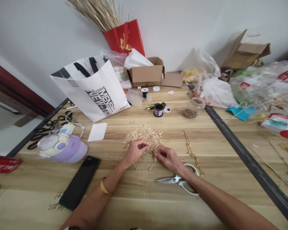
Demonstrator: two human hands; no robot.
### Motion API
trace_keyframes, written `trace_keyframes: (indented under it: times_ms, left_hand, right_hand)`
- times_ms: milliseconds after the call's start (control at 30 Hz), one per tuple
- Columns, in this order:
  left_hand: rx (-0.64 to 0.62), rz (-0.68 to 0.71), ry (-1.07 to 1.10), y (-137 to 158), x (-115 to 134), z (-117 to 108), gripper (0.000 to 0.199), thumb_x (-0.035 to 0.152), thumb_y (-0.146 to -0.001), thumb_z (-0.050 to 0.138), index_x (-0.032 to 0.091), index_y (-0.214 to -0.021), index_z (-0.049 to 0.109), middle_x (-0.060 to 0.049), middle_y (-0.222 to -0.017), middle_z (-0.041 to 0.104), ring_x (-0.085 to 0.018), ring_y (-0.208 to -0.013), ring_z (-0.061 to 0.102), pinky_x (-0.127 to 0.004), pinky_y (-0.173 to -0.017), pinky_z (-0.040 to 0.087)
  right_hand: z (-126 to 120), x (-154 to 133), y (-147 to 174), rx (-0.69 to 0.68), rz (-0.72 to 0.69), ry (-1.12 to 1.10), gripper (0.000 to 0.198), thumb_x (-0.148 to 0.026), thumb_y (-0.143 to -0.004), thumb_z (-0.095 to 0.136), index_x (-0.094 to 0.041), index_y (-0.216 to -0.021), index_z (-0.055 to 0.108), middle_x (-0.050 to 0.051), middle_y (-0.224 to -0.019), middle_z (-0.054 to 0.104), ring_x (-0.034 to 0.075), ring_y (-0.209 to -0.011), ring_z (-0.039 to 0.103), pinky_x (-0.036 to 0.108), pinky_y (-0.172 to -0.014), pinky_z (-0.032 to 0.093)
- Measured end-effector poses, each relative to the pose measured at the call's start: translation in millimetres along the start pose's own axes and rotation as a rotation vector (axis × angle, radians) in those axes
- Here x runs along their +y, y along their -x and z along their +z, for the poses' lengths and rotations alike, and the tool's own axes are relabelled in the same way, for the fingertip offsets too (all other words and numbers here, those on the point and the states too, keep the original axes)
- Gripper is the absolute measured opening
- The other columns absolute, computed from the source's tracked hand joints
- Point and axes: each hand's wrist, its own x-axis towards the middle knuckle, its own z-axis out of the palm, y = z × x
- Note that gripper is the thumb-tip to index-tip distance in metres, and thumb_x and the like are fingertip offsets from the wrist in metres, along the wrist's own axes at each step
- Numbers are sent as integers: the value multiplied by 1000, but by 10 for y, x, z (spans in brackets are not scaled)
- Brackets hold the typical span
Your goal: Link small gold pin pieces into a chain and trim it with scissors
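Observation:
A loose heap of small gold and clear beads (144, 131) lies in the middle of the wooden table. At its near edge my left hand (135, 151) is closed in a pinch; what its fingertips hold is too small to make out. Just to the right, my right hand (168, 157) pinches the end of a thin silvery chain (144, 170), which loops on the tabletop toward my left wrist. Scissors (175, 180) with white handles lie partly open beneath my right forearm. Beyond that hand, a gold chain (189, 147) lies stretched out on the wood.
Wire spools (158, 110) and a jar of beads (191, 111) stand behind the heap. To the left are a black phone (79, 182), a purple bottle (64, 148) and a white paper bag (96, 88). A cardboard box (147, 74) and plastic bags (216, 92) line the wall.

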Motion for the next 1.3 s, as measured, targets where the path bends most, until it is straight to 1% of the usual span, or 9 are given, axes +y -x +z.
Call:
trace_keyframes:
  times_ms: [167, 333, 433, 533, 633, 733, 833, 1033, 1300]
  left_hand:
    - [21, 56, -107, -20, 13, 11, 7, 13, -74, 62, 14, -75, 69, -4, -71, 68, -13, -65, 60, -25, -63, 48]
    - [43, 105, -92, -37, 18, -28, 18, 12, -77, 59, 16, -91, 68, -5, -84, 70, -14, -72, 62, -28, -70, 50]
    - [50, 127, -141, -58, 61, -144, 14, 15, -79, 58, 17, -88, 68, -5, -84, 70, -15, -74, 62, -30, -75, 50]
    - [-8, 120, -231, -80, 92, -287, 10, 16, -78, 59, 17, -80, 69, -4, -80, 70, -16, -75, 61, -30, -74, 48]
    - [-116, 150, -318, -76, 96, -382, 9, 13, -77, 60, 17, -74, 68, -3, -78, 69, -16, -77, 60, -29, -75, 46]
    - [-228, 212, -433, -32, 110, -394, 10, 13, -78, 59, 18, -73, 67, -3, -76, 67, -17, -78, 57, -30, -76, 43]
    - [-336, 261, -519, 28, 150, -344, 13, 14, -81, 56, 18, -73, 66, -3, -75, 64, -17, -77, 55, -29, -75, 41]
    - [-385, 263, -586, 72, 214, -241, 17, 12, -83, 51, 17, -73, 64, -4, -75, 61, -18, -79, 53, -30, -75, 39]
    - [-385, 238, -627, 42, 195, -237, 16, 13, -84, 49, 16, -73, 60, -3, -76, 59, -18, -78, 52, -29, -74, 39]
  right_hand:
    - [6, -40, 33, -5, -68, 189, 10, -18, -82, 51, -17, -75, 57, -3, -63, 55, 10, -56, 47, 21, -55, 34]
    - [-4, -35, 27, 19, -127, 203, 9, -18, -83, 49, -17, -77, 56, -1, -68, 56, 12, -61, 48, 22, -58, 36]
    - [-8, -33, 30, 12, -126, 209, 10, -19, -83, 49, -17, -77, 56, -1, -67, 55, 12, -61, 48, 22, -57, 35]
    - [-7, -35, 36, -4, -111, 225, 10, -19, -84, 49, -17, -76, 56, -2, -65, 54, 11, -59, 47, 21, -56, 35]
    - [-5, -29, 35, -6, -108, 239, 11, -19, -84, 48, -17, -77, 56, -1, -67, 56, 11, -59, 47, 21, -56, 35]
    - [-2, -8, 26, -3, -116, 242, 10, -18, -83, 49, -17, -77, 57, -1, -67, 56, 11, -59, 48, 21, -56, 35]
    - [1, 9, 21, 4, -119, 237, 9, -16, -82, 50, -17, -76, 57, -2, -65, 56, 11, -59, 48, 22, -57, 35]
    - [2, -13, 32, 15, -124, 239, 10, -16, -82, 50, -17, -76, 58, -2, -65, 56, 11, -58, 47, 21, -55, 34]
    - [2, -16, 34, 21, -114, 275, 9, -16, -82, 50, -17, -77, 58, -1, -66, 57, 11, -58, 47, 21, -56, 34]
